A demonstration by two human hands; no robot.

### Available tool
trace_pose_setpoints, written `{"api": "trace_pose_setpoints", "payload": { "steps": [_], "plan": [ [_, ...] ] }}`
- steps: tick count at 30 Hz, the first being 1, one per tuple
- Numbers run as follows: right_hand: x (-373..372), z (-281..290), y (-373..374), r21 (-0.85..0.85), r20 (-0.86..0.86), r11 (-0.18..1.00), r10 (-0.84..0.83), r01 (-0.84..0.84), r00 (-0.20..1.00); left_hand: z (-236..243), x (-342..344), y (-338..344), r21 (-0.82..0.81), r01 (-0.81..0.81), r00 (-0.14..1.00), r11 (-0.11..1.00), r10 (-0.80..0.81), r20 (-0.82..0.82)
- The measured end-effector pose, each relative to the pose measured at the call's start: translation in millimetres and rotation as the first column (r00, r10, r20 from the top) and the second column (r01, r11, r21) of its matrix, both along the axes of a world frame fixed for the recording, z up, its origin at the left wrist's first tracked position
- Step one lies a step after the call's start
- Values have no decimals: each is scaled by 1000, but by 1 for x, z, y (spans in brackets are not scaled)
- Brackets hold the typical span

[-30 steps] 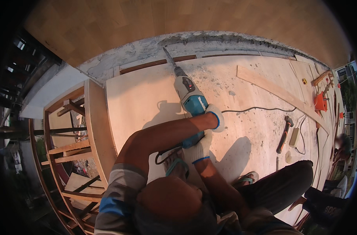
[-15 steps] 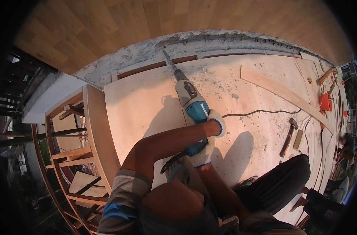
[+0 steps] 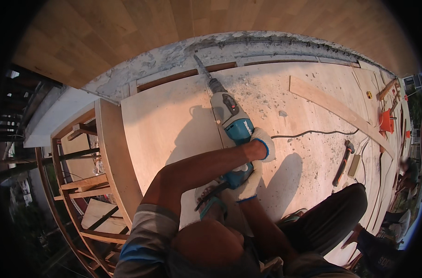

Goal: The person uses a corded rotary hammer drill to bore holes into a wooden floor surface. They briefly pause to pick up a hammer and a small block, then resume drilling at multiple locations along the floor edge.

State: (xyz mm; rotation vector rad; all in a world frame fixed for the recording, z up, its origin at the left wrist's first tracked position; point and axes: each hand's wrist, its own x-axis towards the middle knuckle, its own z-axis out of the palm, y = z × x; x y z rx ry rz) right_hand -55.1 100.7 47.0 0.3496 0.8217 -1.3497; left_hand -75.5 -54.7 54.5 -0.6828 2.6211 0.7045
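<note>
A teal and grey demolition hammer [image 3: 239, 127] stretches away from me, its pointed chisel bit [image 3: 202, 67] reaching the rough concrete edge [image 3: 174, 62] at the foot of the wooden surface. My left hand [image 3: 264, 142], in a white knit glove with a blue cuff, is wrapped round the tool's body, the arm crossing from the left. Closer to me, my gloved right hand [image 3: 252, 183] grips the rear end; the tool and wrist partly hide its fingers. Both bent knees and a sandalled foot are below the tool.
Grit and concrete chips [image 3: 283, 113] are scattered over the plywood sheet [image 3: 160, 106]. A long board [image 3: 331, 104], a claw hammer [image 3: 344, 163] and a black cord [image 3: 313, 132] are to the right, with an orange object [image 3: 386, 120] beyond. Open wooden framing [image 3: 113, 148] stands left. Other people are at far right.
The demolition hammer's rear end and both my hands have shifted a little to the right. The chisel tip stays at about the same stretch of concrete.
</note>
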Motion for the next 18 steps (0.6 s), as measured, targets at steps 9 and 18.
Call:
{"api": "trace_pose_setpoints", "payload": {
  "steps": [9,18],
  "plan": [
    [-19,-42,0,-93,-756,938,152,-335,636,52,7,-20,46,-117,982,992,123,-142],
    [1,100,-11,-188,-360,954,154,-233,920,162,65,-15,39,-321,777,946,286,-561]
  ]
}}
